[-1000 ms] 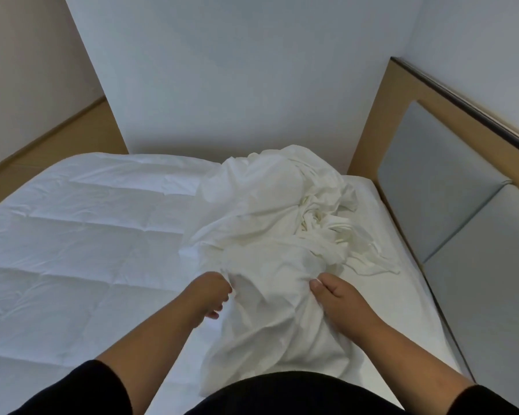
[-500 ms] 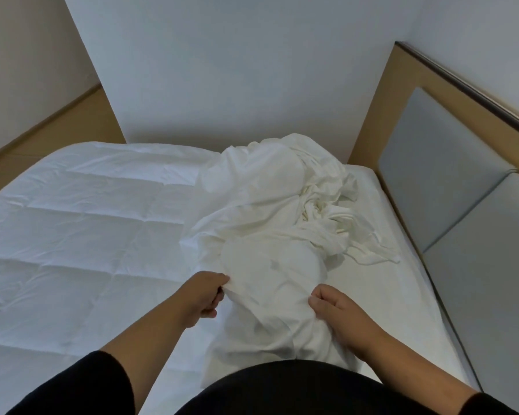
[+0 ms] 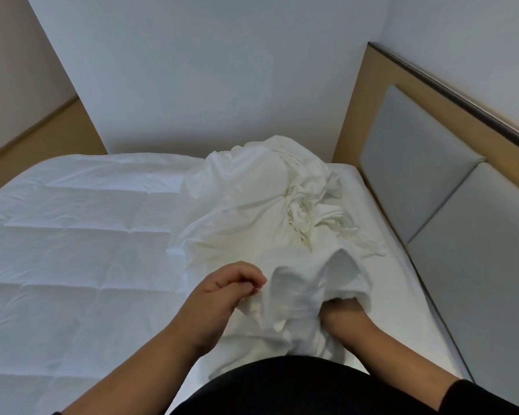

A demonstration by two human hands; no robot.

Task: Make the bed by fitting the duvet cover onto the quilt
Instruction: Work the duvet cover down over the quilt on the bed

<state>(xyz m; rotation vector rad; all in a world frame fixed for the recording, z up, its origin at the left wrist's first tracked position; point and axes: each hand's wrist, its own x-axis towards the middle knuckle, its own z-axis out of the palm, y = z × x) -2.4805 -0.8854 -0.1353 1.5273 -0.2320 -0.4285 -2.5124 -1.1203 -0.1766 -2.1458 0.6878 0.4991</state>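
1. The quilt lies spread flat over the bed, its stitched squares showing; it serves as the landmark for everything below.
2. The duvet cover sits bunched in a crumpled white heap on the quilt's right half, toward the headboard.
3. The heap reaches from the quilt's far edge, by the white wall, down to the near edge in front of the person's dark top.
4. Loose strips of the cover trail off the heap's right side onto the bare white bedding next to the headboard.
5. The left hand rests at the near left flank of the heap, over the quilt's middle. Its fingers are curled inward and the thumb meets the fingertips, pinching an edge of the cover.
6. The right hand is near the quilt's near right part, thrust into a fold of the cover. Only the wrist and the back of the hand show.
7. The right hand's fingers are hidden by the cloth, so I cannot tell whether they are spread or gripping.
8. A raised pouch of cover stands up between the two hands.
9. A strip of wooden floor shows beyond the quilt's far left corner.
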